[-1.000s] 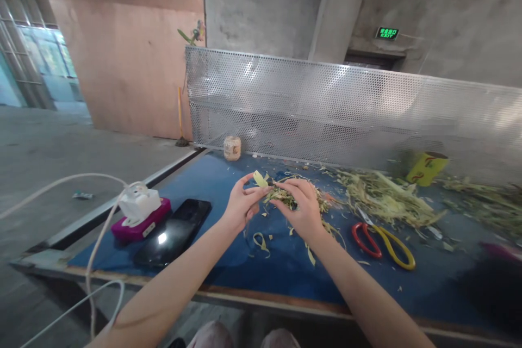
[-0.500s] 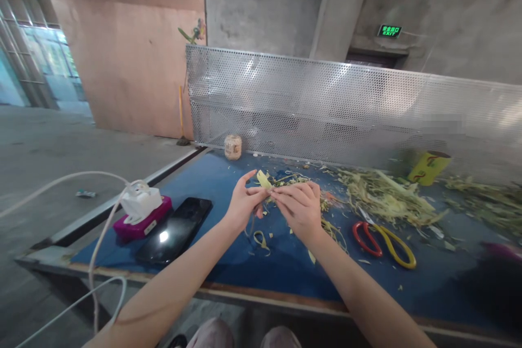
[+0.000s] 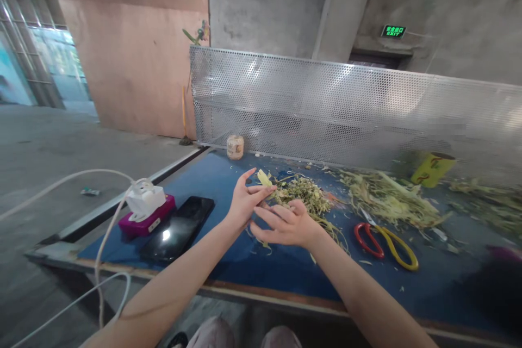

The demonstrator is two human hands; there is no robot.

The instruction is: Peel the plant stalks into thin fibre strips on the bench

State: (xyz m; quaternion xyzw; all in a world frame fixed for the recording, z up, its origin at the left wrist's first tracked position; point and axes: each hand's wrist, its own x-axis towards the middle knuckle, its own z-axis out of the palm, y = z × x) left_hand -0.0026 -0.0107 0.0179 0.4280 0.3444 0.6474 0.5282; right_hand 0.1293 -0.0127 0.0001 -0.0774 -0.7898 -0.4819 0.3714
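Observation:
My left hand (image 3: 244, 200) is over the blue tabletop, thumb and fingers pinched on a pale yellow-green leafy piece (image 3: 264, 178) that sticks up above them. My right hand (image 3: 283, 223) is just below and to the right, close to the left fingertips. Its fingers are spread and point left, and I see nothing held in them. Whether the two hands touch is hard to make out. Behind them lies a heap of small dried green plant bits (image 3: 304, 194). Red-and-yellow-handled scissors (image 3: 385, 242) rest to the right of my right hand.
A black phone (image 3: 179, 228) and a purple power strip (image 3: 147, 220) with a white plug and cables occupy the left side. A ball of twine (image 3: 235, 147) stands at the back. Fibrous strips (image 3: 387, 198) and a yellow can (image 3: 433, 169) are right, before a perforated metal screen (image 3: 285, 103).
My right hand has come away from the pinch, turned and dropped slightly, its fingers now spread. The left hand keeps its hold on the leafy piece. The view has shifted slightly.

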